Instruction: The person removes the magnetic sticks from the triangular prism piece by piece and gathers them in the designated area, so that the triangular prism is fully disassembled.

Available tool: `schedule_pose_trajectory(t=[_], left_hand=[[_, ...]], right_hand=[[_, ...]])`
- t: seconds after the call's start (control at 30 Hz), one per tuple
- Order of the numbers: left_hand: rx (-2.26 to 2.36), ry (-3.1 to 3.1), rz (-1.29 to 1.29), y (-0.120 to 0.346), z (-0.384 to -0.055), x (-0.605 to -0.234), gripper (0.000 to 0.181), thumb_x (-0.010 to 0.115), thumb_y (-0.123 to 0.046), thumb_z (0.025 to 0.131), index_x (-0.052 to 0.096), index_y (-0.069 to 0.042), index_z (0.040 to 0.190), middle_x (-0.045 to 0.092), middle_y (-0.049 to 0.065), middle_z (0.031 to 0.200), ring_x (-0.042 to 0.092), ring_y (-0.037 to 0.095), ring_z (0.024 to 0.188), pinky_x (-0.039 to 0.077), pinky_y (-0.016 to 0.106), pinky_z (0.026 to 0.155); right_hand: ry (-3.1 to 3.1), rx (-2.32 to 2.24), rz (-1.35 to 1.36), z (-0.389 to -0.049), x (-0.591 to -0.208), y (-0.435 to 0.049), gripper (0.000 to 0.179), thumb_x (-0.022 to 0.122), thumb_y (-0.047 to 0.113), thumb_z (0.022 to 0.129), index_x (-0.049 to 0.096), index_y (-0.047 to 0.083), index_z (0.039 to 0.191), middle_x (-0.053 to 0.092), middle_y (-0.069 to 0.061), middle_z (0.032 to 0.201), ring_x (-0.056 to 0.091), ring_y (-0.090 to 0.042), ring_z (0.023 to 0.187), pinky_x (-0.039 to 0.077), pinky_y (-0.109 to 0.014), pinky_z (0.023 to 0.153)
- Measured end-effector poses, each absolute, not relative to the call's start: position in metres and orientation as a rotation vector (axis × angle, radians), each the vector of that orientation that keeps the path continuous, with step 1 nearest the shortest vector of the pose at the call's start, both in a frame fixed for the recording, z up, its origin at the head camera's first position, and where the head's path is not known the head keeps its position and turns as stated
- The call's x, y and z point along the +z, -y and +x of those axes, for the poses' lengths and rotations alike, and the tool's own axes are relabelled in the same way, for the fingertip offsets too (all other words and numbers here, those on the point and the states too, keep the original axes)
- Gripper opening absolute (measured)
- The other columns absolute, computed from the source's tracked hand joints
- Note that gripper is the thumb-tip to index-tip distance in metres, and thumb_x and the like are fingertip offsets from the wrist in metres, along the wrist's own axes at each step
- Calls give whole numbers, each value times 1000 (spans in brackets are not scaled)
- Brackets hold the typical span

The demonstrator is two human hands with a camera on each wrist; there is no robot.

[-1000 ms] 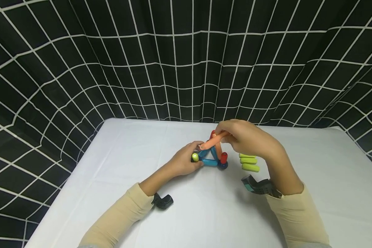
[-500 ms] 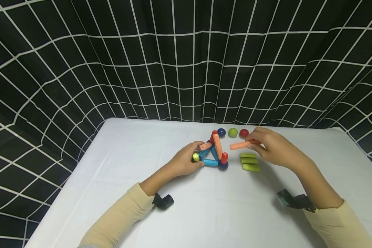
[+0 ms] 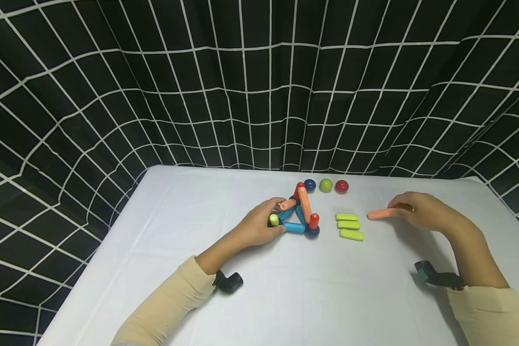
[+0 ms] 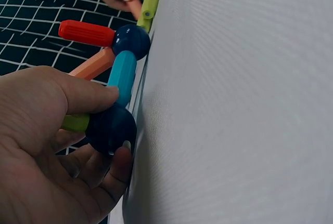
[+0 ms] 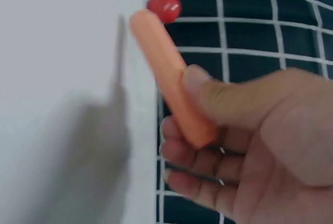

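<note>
My left hand (image 3: pixel 259 223) grips the left corner of a rod-and-ball structure, with thumb and fingers around a dark blue ball (image 4: pixel 110 129). From that corner stands a yellow-green rod (image 3: pixel 274 220), and a blue rod (image 3: pixel 294 227) runs right along the base. Red rods (image 3: pixel 314 221) rise at the other corners. One orange rod (image 3: pixel 304 204) slants across the right side; another orange rod (image 3: pixel 287 204) lies near my left fingers. Off to the right, my right hand (image 3: pixel 424 211) pinches a loose orange rod (image 5: pixel 169 73) between thumb and fingers, over the white table.
Several balls line the table's back edge: a dark blue ball (image 3: pixel 309 185), a green ball (image 3: pixel 326 185) and a red ball (image 3: pixel 341 186). Three yellow-green rods (image 3: pixel 348 224) lie between the structure and my right hand. A black gridded curtain (image 3: pixel 259 86) hangs behind the white table (image 3: pixel 285 298).
My right hand has moved from above the structure to the right, carrying the orange rod away from it. The balls at the back came into sight. My left hand has stayed in place.
</note>
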State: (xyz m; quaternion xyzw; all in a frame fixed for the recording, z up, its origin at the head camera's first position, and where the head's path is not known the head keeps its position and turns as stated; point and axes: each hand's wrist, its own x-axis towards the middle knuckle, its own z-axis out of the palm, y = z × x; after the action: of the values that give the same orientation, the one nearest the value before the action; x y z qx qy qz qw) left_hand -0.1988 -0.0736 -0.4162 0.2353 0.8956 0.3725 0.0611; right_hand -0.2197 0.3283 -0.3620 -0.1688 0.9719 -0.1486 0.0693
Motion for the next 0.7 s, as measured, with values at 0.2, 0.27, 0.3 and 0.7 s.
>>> schedule_pose_trajectory(t=[0.2,0.27,0.3,0.7], left_hand=[[1127,-2703,709,74,-198,-416,68,75,-17,90,41,-11,148,58,10,134,53,24,126,39,43,107],[1129,-2704,709,74,-198,-416,68,75,-17,90,41,-11,148,58,10,134,53,24,126,39,43,107],[1130,-2704,710,74,-198,-416,67,75,-17,90,42,-11,148,58,10,134,53,24,126,39,43,107],[1138,-2721,724,74,-196,-413,62,75,-15,89,46,-9,144,59,12,130,55,25,121,41,43,104]], right_hand=[[-2896,-352,-373,-227,-375,-336,13,69,-1,89,74,-1,101,68,-23,98,60,-41,91,48,-63,85],[-2903,-345,-359,-228,-378,-336,14,69,-2,89,75,0,101,68,-26,103,60,-46,97,46,-65,89],[-2906,-341,-353,-228,-379,-336,15,68,-3,88,76,0,101,67,-27,105,59,-48,100,45,-66,90],[-2937,-281,-359,-228,-378,-335,18,68,-3,89,74,-3,105,68,-26,106,60,-47,101,44,-66,91]])
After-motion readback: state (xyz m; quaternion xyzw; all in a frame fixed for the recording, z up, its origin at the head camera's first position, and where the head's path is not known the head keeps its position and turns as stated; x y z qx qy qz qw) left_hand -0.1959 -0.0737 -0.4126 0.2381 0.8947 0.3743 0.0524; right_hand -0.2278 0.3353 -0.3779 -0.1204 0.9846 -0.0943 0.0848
